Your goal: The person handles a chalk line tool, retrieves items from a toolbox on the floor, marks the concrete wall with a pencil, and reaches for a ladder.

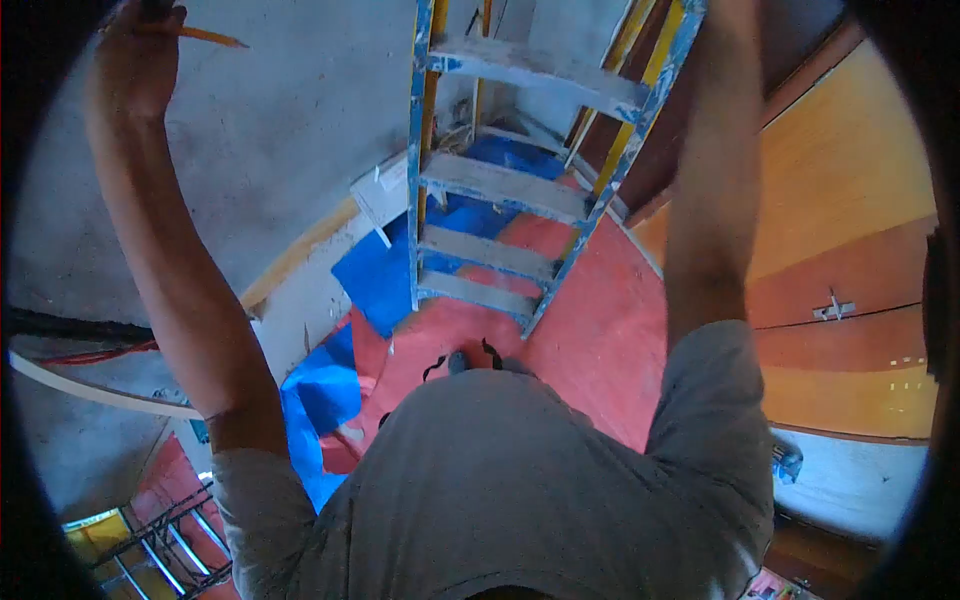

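Note:
Raised at the top left, my left hand (138,65) is closed around a yellow-orange pencil (212,37), whose sharpened tip points right. Behind that hand is the bare grey wall (280,110); whether they touch, I cannot tell. My right forearm (712,170) reaches up past the upper right of the view, and the hand itself is cut off by the top edge. Beside that forearm, a paint-spattered stepladder (505,190) with blue and yellow rails stands open in front of me.
Red sheeting (600,320) and blue sheeting (330,385) cover the floor. A wooden board (305,250) runs along the wall's base. Orange-brown cabinet doors (840,190) stand at the right. Another ladder (170,550) shows at the lower left, below dark cables (75,325).

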A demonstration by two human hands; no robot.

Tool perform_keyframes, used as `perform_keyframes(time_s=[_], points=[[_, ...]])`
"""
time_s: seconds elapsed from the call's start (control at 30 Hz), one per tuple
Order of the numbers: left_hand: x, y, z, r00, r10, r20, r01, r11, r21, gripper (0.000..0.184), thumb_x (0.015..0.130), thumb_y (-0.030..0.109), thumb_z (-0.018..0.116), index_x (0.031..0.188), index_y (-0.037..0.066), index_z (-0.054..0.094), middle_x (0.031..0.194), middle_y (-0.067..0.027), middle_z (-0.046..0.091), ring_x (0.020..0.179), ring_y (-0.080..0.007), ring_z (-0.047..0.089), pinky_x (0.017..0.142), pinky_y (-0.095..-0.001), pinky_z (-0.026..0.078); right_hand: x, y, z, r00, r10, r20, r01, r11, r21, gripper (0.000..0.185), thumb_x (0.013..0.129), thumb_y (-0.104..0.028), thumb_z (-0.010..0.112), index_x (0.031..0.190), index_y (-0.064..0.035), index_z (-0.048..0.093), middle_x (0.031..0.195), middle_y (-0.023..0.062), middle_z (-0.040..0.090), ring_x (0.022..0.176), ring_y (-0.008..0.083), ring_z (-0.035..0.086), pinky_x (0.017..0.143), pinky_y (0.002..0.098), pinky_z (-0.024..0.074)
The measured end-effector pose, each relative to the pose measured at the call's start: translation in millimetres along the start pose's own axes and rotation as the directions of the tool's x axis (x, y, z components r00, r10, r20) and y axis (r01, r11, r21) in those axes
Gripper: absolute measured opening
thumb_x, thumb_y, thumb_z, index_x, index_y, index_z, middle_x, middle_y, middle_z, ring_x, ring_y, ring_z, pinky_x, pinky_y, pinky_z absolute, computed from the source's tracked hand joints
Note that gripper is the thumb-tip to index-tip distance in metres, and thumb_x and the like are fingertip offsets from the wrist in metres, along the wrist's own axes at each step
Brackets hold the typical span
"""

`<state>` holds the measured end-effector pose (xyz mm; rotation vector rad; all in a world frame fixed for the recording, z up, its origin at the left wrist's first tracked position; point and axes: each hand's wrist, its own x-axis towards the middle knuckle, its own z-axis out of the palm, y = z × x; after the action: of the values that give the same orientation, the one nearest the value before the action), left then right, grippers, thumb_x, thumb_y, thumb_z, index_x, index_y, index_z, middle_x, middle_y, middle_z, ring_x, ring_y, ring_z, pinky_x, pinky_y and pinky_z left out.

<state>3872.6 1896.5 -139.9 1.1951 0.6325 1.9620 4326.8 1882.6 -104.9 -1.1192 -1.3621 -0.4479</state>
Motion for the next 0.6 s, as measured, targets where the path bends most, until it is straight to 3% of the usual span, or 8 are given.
perform_keyframes(time_s=[0.03, 0.07, 0.13, 0.17, 0.2, 0.3, 0.4, 0.6], points=[[4.2, -8.4, -11.7, 1.000, -0.020, -0.007, 0.020, 1.000, 0.007, 0.026, 0.103, 0.014, 0.040, 0.110, -0.003, 0.058, 0.124, -0.0119, 0.059, 0.114, -0.0196, 0.054, 0.088, -0.0318, 0.045, 14.5, 56.8, 0.7, 0.979, -0.082, -0.188, 0.041, 0.976, -0.212, 0.059, 0.084, -0.043, 0.070, 0.112, 0.0084, 0.064, 0.110, 0.0253, 0.067, 0.102, 0.0337, 0.065, 0.088, 0.0420, 0.0495], [19.7, -18.7, -28.4, 0.989, 0.117, 0.087, -0.131, 0.973, 0.188, 0.025, 0.102, 0.017, 0.043, 0.115, 0.000, 0.055, 0.128, -0.0123, 0.056, 0.117, -0.0223, 0.052, 0.092, -0.0353, 0.043, 28.8, 108.5, 11.4, 0.914, -0.209, -0.349, 0.048, 0.908, -0.417, 0.066, 0.085, -0.049, 0.068, 0.115, 0.0099, 0.062, 0.112, 0.0256, 0.066, 0.106, 0.0354, 0.063, 0.092, 0.0422, 0.0475], [62.9, -47.6, -70.5, 0.887, 0.309, 0.344, -0.446, 0.766, 0.462, 0.033, 0.100, 0.023, 0.048, 0.127, 0.004, 0.049, 0.137, -0.0131, 0.049, 0.122, -0.0276, 0.049, 0.099, -0.0422, 0.039, 10.4, 129.8, 24.8, 0.922, -0.050, -0.383, -0.065, 0.957, -0.282, 0.070, 0.087, -0.051, 0.065, 0.119, 0.0107, 0.059, 0.118, 0.0245, 0.063, 0.112, 0.0355, 0.059, 0.097, 0.0412, 0.0443], [80.2, -61.6, -86.8, 0.798, 0.353, 0.488, -0.593, 0.603, 0.534, 0.039, 0.100, 0.026, 0.050, 0.133, 0.007, 0.046, 0.142, -0.0135, 0.045, 0.125, -0.0303, 0.048, 0.103, -0.0457, 0.037, 0.1, 138.2, 23.2, 0.906, 0.109, -0.408, -0.180, 0.974, -0.140, 0.074, 0.089, -0.054, 0.061, 0.124, 0.0115, 0.056, 0.125, 0.0234, 0.060, 0.118, 0.0355, 0.056, 0.102, 0.0401, 0.0411], [98.3, -76.9, -102.0, 0.690, 0.364, 0.626, -0.722, 0.411, 0.557, 0.046, 0.099, 0.029, 0.053, 0.139, 0.009, 0.043, 0.146, -0.0139, 0.042, 0.127, -0.0329, 0.047, 0.107, -0.0492, 0.035, -4.2, 147.2, 17.5, 0.909, 0.104, -0.404, -0.179, 0.972, -0.151, 0.074, 0.089, -0.054, 0.061, 0.124, 0.0115, 0.056, 0.125, 0.0234, 0.060, 0.118, 0.0355, 0.056, 0.102, 0.0401, 0.0411], [88.8, -101.8, -75.4, 0.568, 0.315, 0.761, -0.820, 0.133, 0.557, 0.053, 0.098, 0.032, 0.055, 0.144, 0.011, 0.041, 0.149, -0.0142, 0.039, 0.128, -0.0351, 0.046, 0.109, -0.0522, 0.034, -26.6, 175.4, 13.3, 0.941, 0.252, -0.226, -0.265, 0.964, -0.031, 0.071, 0.090, -0.055, 0.059, 0.124, 0.0084, 0.057, 0.122, 0.0195, 0.060, 0.115, 0.0320, 0.055, 0.100, 0.0385, 0.0418], [77.8, -123.1, -49.3, 0.675, 0.276, 0.684, -0.731, 0.129, 0.670, 0.049, 0.098, 0.031, 0.054, 0.142, 0.011, 0.043, 0.147, -0.0139, 0.042, 0.123, -0.0335, 0.050, 0.105, -0.0508, 0.036, -50.6, 195.6, 29.2, 0.922, 0.386, -0.013, -0.382, 0.917, 0.116, 0.069, 0.091, -0.056, 0.057, 0.124, 0.0054, 0.058, 0.119, 0.0156, 0.061, 0.111, 0.0284, 0.055, 0.097, 0.0370, 0.0425], [66.2, -150.7, 2.9, 0.828, 0.170, 0.535, -0.560, 0.292, 0.775, 0.041, 0.099, 0.029, 0.051, 0.136, 0.011, 0.048, 0.141, -0.0133, 0.048, 0.112, -0.0304, 0.056, 0.096, -0.0480, 0.042, -67.3, 225.7, 52.5, 0.869, 0.468, 0.162, -0.495, 0.824, 0.274, 0.065, 0.093, -0.058, 0.054, 0.124, -0.0007, 0.060, 0.114, 0.0079, 0.061, 0.104, 0.0212, 0.055, 0.093, 0.0339, 0.0439]])
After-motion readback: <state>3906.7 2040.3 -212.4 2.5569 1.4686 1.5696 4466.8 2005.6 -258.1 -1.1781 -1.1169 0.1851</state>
